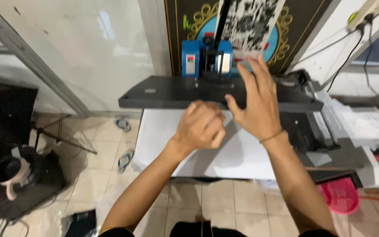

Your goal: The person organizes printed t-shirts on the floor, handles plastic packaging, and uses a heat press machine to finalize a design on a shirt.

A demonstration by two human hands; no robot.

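Listing from the near edge outward.

Floor: beige tiles, with a dark cloth bundle [80, 222] at the near left and a pink mesh basket [341, 195] at the near right, under the bench end.

Left side: black fan-like appliance [12, 175] standing on the floor, a thin metal stand leg running beside it. Two sandals [125, 160] lie on the tiles further on, near the left edge of the press bed.

White sheet [237, 156]: flat, covering the lower bed of the heat press, its near edge facing the person and its far edge running under the raised plate.

Left hand [200, 126]: curled into a loose fist, fingers folded in, hovering over the far middle of the white sheet. Whether anything is pinched inside cannot be told.

Right hand [256, 103]: open, fingers spread and stretched forward, thumb out to the left, holding nothing; it sits just beside the left hand, over the far edge of the sheet and in front of the plate. A thin band circles the wrist.

Upper plate [163, 94]: dark grey slab, lifted above the bed.

Blue press head [191, 59]: mounted behind the plate's middle, black lever rising from it.

Far right: stacked papers [365, 125] on a side bench, black cables [356, 48] hanging along the white wall.
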